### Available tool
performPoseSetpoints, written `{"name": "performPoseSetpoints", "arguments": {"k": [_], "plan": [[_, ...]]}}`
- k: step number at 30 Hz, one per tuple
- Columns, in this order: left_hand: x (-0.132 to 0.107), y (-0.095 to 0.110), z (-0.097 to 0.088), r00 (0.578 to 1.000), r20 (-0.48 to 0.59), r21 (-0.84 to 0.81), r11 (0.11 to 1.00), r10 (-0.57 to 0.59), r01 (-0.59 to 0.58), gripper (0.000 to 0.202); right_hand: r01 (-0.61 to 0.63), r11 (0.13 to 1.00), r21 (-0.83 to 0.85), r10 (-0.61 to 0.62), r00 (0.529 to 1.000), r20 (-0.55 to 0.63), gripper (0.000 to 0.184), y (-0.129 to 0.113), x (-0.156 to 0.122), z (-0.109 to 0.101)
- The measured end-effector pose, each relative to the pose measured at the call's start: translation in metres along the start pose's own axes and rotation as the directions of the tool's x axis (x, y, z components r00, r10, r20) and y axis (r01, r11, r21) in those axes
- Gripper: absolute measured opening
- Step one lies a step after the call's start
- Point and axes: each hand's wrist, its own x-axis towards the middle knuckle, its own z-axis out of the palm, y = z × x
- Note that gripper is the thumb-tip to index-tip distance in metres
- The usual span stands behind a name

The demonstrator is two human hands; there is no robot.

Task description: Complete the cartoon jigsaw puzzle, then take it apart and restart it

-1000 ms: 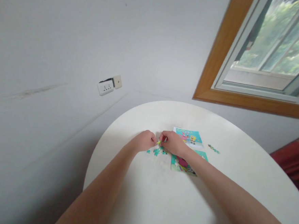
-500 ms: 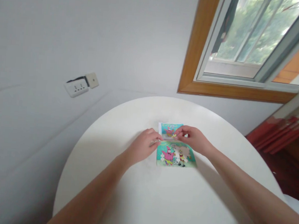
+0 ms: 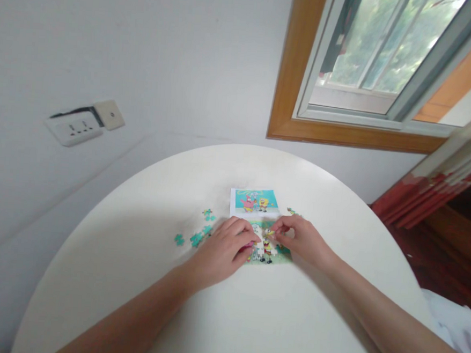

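Observation:
A small cartoon jigsaw puzzle (image 3: 272, 253) lies on the round white table (image 3: 250, 317), partly covered by both hands. My left hand (image 3: 222, 251) rests on the puzzle's left part with fingers curled and pressing down. My right hand (image 3: 301, 239) pinches a small yellowish puzzle piece (image 3: 270, 233) over the puzzle's upper middle. A printed reference picture (image 3: 255, 200) lies just beyond the puzzle. Several loose teal pieces (image 3: 194, 238) lie to the left of my left hand.
A few more loose pieces (image 3: 291, 211) sit right of the picture. A wall socket (image 3: 74, 128) is on the white wall at left. A wood-framed window (image 3: 372, 73) is at upper right, red fabric (image 3: 431, 195) at right.
The view has shifted, so the table looks nearer. Both hands came from beside the loose pieces onto the puzzle, the right one carrying the piece. The left hand now lies on the puzzle.

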Motion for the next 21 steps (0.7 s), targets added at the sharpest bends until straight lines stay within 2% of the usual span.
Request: {"name": "performPoseSetpoints", "arguments": {"k": [3, 8, 21], "plan": [[-0.001, -0.002, 0.001, 1.0, 0.004, -0.002, 1.0, 0.018, -0.018, 0.022, 0.01, 0.999, -0.042, -0.01, 1.0, -0.016, 0.01, 0.001, 0.0, -0.004], [-0.004, -0.002, 0.002, 0.997, 0.028, 0.013, 0.998, 0.069, -0.069, 0.031, 0.017, 0.999, 0.027, -0.017, 1.0, 0.021, 0.015, 0.002, -0.001, -0.009], [-0.005, 0.003, 0.001, 0.994, 0.075, 0.042, 0.995, 0.083, -0.086, 0.031, 0.022, 0.999, -0.044, -0.02, 0.998, 0.065, 0.025, -0.002, -0.003, -0.012]]}}
